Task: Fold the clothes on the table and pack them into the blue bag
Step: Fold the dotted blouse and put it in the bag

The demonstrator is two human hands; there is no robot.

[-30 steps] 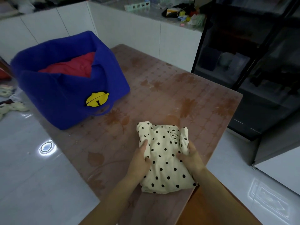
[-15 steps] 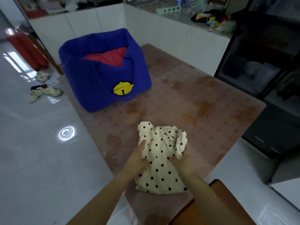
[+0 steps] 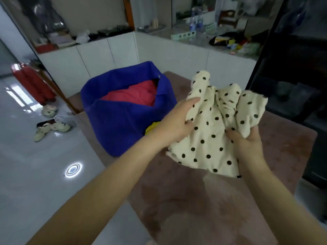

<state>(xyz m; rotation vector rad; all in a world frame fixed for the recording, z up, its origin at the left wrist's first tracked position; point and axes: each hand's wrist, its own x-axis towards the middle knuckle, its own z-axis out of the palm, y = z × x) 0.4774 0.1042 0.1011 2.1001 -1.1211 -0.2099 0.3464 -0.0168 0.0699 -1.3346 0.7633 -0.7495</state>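
Shiny grey floor (image 3: 35, 174) down the left side of the frame, with a round white spot of light (image 3: 73, 169) on it.

Brown table (image 3: 203, 209) across the bottom and the right side, blurry in places.

White cupboards (image 3: 106, 57) along the top, behind the table. Lots of stuff piled on them, too blurry to tell apart.

Big blue bag (image 3: 120, 124) in the middle, a little to the left, sitting on the far part of the table. Soft and floppy, with its mouth wide open.

Cream spotted cloth (image 3: 212, 144) with black dots in the middle right of the frame, just to the right of the bag. Bunched up and held in the air above the table, not in the bag yet.

Left hand (image 3: 177, 121) on the left edge of the spotted cloth, thumb on top and fingers curled into it, holding tight. Wrist in front of the bag.

Right hand (image 3: 247, 144) under the right side of the cloth, fingers curled round a lumpy fold, holding tight too.

Red cloth (image 3: 134, 94) lying inside the open bag, near the top.

Pale shoes (image 3: 51, 128) on the floor at the left, well away from the table.

Small yellow patch (image 3: 152, 127) on the front of the bag, half hidden behind the left wrist.
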